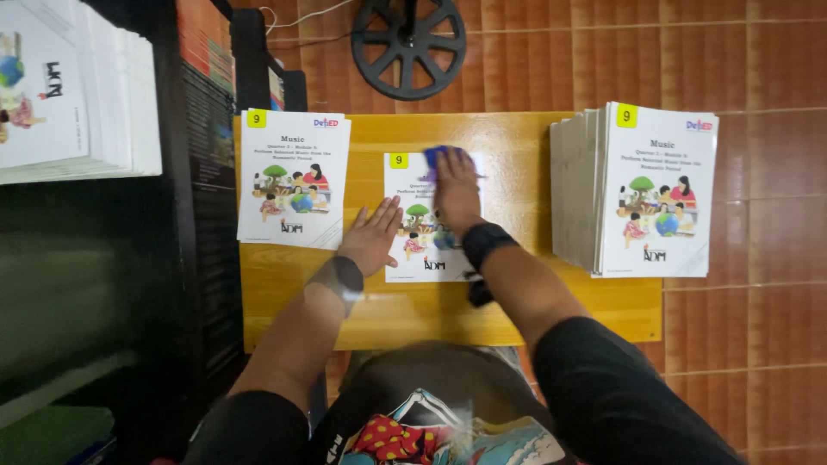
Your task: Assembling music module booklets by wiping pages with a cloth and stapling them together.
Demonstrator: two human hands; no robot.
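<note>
Bench: small wooden bench [517, 138], orange-yellow top, standing on brown tiled floor [758, 69].
Left hand: left hand [372, 234] lies flat, fingers spread, palm down on the left edge of the middle booklet; pinches nothing. Dark band at the wrist.
Right hand: right hand [455, 185] reaches across the upper part of the same booklet, fingers curled around a small blue object [433, 156] at the booklet's top; blurred, so what the object is I cannot tell. Black wristband on this arm.
Middle booklet: white booklet [422, 250] with a coloured cartoon cover and a yellow corner sticker, lying flat at the centre of the bench, nearer the far edge, partly covered by both hands.
Left booklet: single matching booklet [293, 176] at the far left corner, overhanging the bench's left edge slightly.
Stack: tall stack of matching booklets [637, 189] at the right edge, well apart from the hands.
Beyond the far edge: black wheel-shaped base [408, 43] on the floor.
Left side: dark shelf [194, 215] with another white pile of booklets [77, 86].
</note>
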